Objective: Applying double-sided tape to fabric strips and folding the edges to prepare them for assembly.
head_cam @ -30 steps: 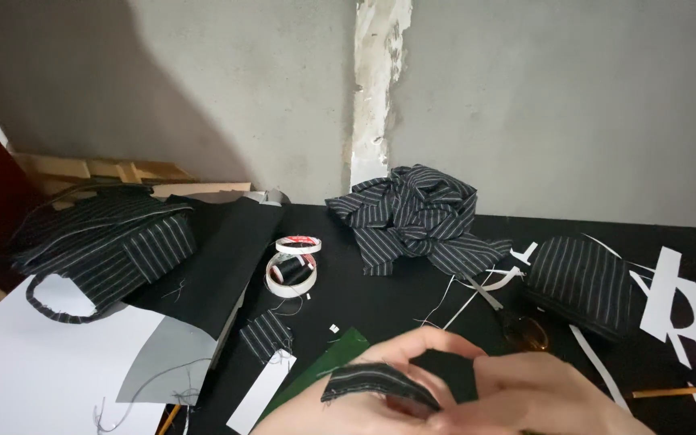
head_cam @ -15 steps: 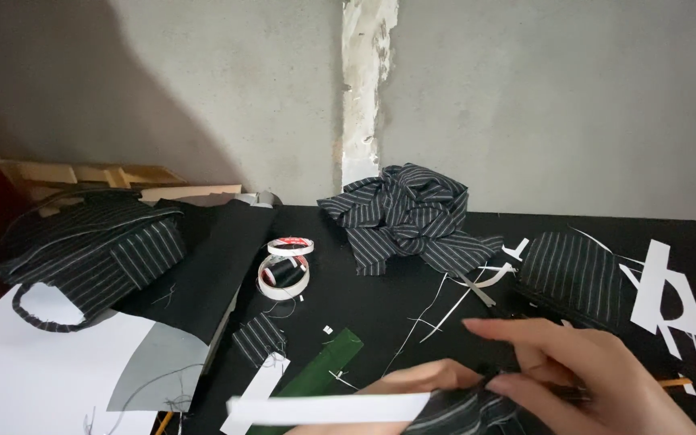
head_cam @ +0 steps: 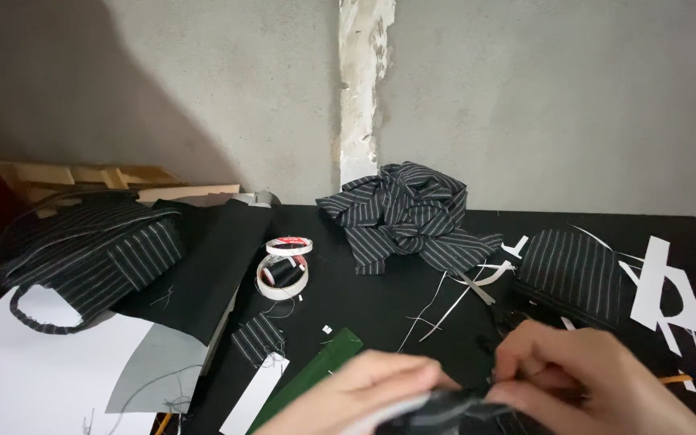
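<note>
1. Striped cloth piece (head_cam: 445,405) sits low at the front of the black table (head_cam: 396,306), pinched between both hands.
2. Left hand (head_cam: 364,395) grips its left end; right hand (head_cam: 582,383) pinches its right end.
3. Tape rolls (head_cam: 283,270) and a striped fabric heap (head_cam: 408,217) lie further back.

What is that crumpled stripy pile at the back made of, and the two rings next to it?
The stripy pile looks like soft woven cloth, dark with thin pale lines; it folds and bunches the way fabric does. The two rings look like rolls of sticky tape, white-edged with hollow middles, one with a red rim. Their exact material is hard to tell.
</note>
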